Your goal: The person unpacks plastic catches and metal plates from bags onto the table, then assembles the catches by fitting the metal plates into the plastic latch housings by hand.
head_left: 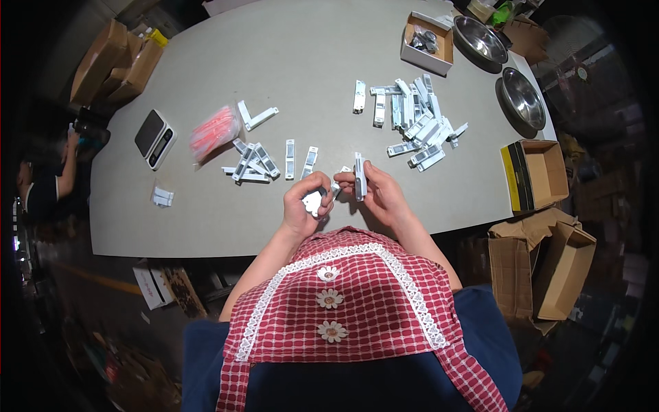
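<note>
My right hand grips a narrow white and grey strip-like piece, held upright between thumb and fingers. Close beside it, my left hand is curled around a small white part with holes; its exact kind I cannot make out. Another small piece shows between the two hands, partly hidden by fingers. Just beyond my left hand, two similar white pieces with grey insets lie on the grey table. A loose pile of them is to the left, and a larger heap to the right.
A clear bag of orange-pink sticks and a digital scale are at left. Far right stand a white box of dark parts, steel bowls and an open carton. Another person's arm shows far left.
</note>
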`<act>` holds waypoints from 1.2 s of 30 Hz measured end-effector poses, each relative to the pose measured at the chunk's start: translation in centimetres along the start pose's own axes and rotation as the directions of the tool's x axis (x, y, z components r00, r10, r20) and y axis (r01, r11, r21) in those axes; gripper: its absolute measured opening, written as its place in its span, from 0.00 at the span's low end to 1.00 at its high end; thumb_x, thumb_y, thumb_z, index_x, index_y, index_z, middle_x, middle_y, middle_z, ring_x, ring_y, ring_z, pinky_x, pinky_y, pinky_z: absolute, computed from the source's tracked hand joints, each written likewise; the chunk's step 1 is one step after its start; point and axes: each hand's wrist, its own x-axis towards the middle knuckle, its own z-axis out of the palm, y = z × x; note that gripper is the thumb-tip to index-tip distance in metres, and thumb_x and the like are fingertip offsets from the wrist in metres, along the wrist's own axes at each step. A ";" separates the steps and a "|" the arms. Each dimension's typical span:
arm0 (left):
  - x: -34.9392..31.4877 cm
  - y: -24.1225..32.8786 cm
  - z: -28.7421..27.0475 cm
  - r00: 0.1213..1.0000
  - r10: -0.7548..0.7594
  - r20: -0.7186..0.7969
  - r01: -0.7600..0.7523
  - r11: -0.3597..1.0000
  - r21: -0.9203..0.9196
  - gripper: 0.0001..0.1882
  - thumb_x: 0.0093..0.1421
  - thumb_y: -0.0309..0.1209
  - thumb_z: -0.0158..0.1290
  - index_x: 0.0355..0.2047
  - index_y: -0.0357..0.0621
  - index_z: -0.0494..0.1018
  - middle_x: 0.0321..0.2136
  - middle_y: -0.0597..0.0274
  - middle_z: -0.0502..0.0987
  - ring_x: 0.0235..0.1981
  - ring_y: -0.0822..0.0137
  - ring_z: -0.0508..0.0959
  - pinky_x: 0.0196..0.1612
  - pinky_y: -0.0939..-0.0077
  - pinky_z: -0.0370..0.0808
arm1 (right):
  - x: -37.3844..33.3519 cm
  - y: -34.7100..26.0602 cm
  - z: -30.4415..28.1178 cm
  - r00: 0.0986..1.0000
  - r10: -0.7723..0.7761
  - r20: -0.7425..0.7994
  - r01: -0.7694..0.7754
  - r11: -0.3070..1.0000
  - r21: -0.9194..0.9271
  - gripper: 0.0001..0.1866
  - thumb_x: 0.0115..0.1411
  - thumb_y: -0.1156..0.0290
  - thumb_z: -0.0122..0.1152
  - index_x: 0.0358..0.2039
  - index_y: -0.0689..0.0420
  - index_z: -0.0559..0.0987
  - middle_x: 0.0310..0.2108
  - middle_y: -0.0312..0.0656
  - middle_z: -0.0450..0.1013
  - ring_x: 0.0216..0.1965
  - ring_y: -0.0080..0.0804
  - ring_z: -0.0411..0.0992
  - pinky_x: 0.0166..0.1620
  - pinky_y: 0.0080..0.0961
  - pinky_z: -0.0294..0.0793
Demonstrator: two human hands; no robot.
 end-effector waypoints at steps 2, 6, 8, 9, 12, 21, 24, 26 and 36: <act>-0.1 0.3 0.3 0.999 -0.040 0.012 0.040 0.999 -0.029 0.12 0.66 0.35 0.49 0.27 0.41 0.69 0.19 0.60 0.72 0.16 0.74 0.67 0.20 0.81 0.63 | 0.0 -0.2 0.1 0.999 -0.001 0.051 0.002 1.000 -0.016 0.22 0.78 0.58 0.37 0.53 0.65 0.68 0.53 0.61 0.76 0.48 0.38 0.78 0.54 0.31 0.78; 0.0 -0.4 0.3 0.994 -0.099 -0.037 0.103 0.984 0.148 0.10 0.65 0.34 0.48 0.28 0.41 0.70 0.21 0.58 0.73 0.16 0.74 0.66 0.19 0.82 0.61 | -0.3 -0.4 0.9 1.000 0.000 0.031 0.001 0.999 -0.042 0.21 0.78 0.58 0.37 0.54 0.66 0.68 0.54 0.61 0.75 0.48 0.40 0.78 0.55 0.33 0.78; 0.1 -0.9 0.1 0.993 -0.112 -0.020 0.114 0.975 0.193 0.11 0.67 0.36 0.51 0.31 0.42 0.71 0.19 0.64 0.71 0.15 0.76 0.64 0.18 0.83 0.57 | -0.4 -0.4 0.7 1.000 -0.003 0.002 0.003 0.996 -0.090 0.20 0.78 0.59 0.39 0.53 0.66 0.67 0.54 0.61 0.75 0.49 0.41 0.78 0.55 0.34 0.78; 0.1 -1.1 0.0 0.993 -0.112 -0.020 0.114 0.975 0.192 0.11 0.67 0.36 0.51 0.31 0.42 0.71 0.19 0.64 0.71 0.15 0.76 0.64 0.18 0.83 0.57 | -0.4 -0.4 0.8 1.000 -0.002 0.002 0.002 0.996 -0.091 0.20 0.78 0.59 0.39 0.53 0.66 0.67 0.54 0.61 0.75 0.49 0.41 0.78 0.55 0.34 0.78; 0.3 -1.7 -0.2 0.973 -0.187 -0.137 0.232 0.759 0.609 0.20 0.66 0.46 0.59 0.29 0.41 0.73 0.18 0.69 0.72 0.19 0.75 0.71 0.22 0.82 0.63 | -0.5 -0.2 0.9 0.998 0.022 -0.060 -0.033 0.982 -0.184 0.20 0.77 0.60 0.41 0.53 0.66 0.68 0.54 0.61 0.75 0.49 0.40 0.78 0.55 0.33 0.77; 0.3 -2.4 -0.3 0.994 -0.015 0.105 -0.098 0.256 0.962 0.15 0.67 0.40 0.57 0.37 0.39 0.79 0.23 0.60 0.79 0.25 0.67 0.79 0.32 0.68 0.73 | 0.9 2.4 -1.8 0.993 -0.054 -0.107 0.015 0.943 -0.333 0.15 0.75 0.61 0.48 0.49 0.60 0.71 0.38 0.43 0.77 0.34 0.25 0.74 0.40 0.24 0.76; 0.0 -2.4 -0.4 0.995 -0.078 0.055 -0.010 0.481 0.876 0.16 0.69 0.40 0.54 0.36 0.39 0.80 0.20 0.63 0.76 0.22 0.69 0.75 0.29 0.72 0.70 | 1.2 2.1 -2.7 0.999 -0.031 -0.028 0.012 0.852 -0.523 0.13 0.74 0.60 0.51 0.46 0.58 0.74 0.32 0.36 0.74 0.31 0.22 0.71 0.36 0.21 0.72; -0.3 -2.2 -0.6 0.989 -0.141 0.036 0.060 0.618 0.784 0.16 0.70 0.39 0.52 0.37 0.38 0.80 0.18 0.67 0.73 0.21 0.74 0.72 0.27 0.75 0.68 | 1.0 2.1 -2.1 0.996 -0.025 -0.090 -0.010 0.929 -0.370 0.12 0.74 0.61 0.51 0.43 0.58 0.75 0.30 0.35 0.74 0.28 0.21 0.70 0.34 0.20 0.71; -2.2 -0.1 -1.9 0.982 -0.106 0.154 0.035 0.913 0.406 0.20 0.67 0.40 0.51 0.29 0.32 0.78 0.16 0.71 0.65 0.17 0.81 0.61 0.21 0.85 0.55 | 1.4 -1.8 1.3 0.980 -0.141 0.143 0.179 0.935 -0.306 0.28 0.64 0.77 0.60 0.63 0.70 0.66 0.59 0.50 0.70 0.55 0.35 0.73 0.59 0.30 0.74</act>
